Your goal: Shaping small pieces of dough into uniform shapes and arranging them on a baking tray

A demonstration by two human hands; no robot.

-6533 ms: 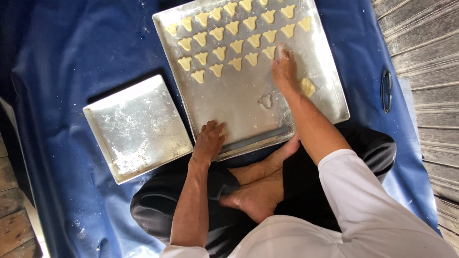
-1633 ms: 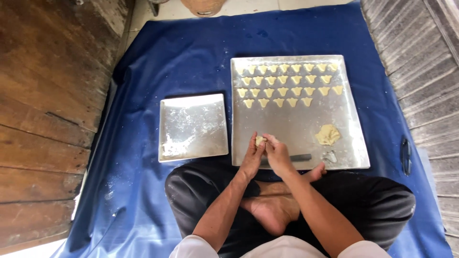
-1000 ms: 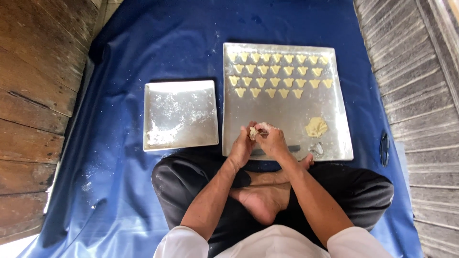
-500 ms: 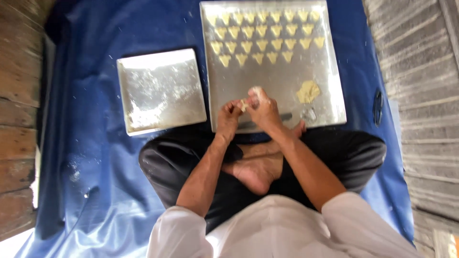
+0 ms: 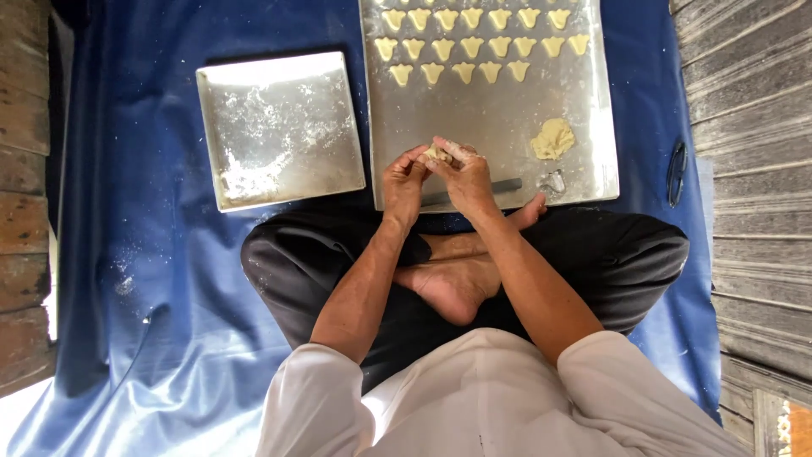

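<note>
Both hands meet over the near edge of the large baking tray (image 5: 584, 101), the left hand (image 5: 403, 179) and the right hand (image 5: 465, 176) pinching one small piece of dough (image 5: 437, 154) between their fingertips (it sits just above the tray's bare metal, not on it). Farther up the tray lie rows of shaped dough pieces (image 5: 474, 44). A dough lump (image 5: 552, 138) rests toward the tray's right side, with a small metal cutter (image 5: 553, 182) just below it. Left of the tray sits a smaller floured tray (image 5: 279, 127) on the blue sheet (image 5: 144, 254).
</note>
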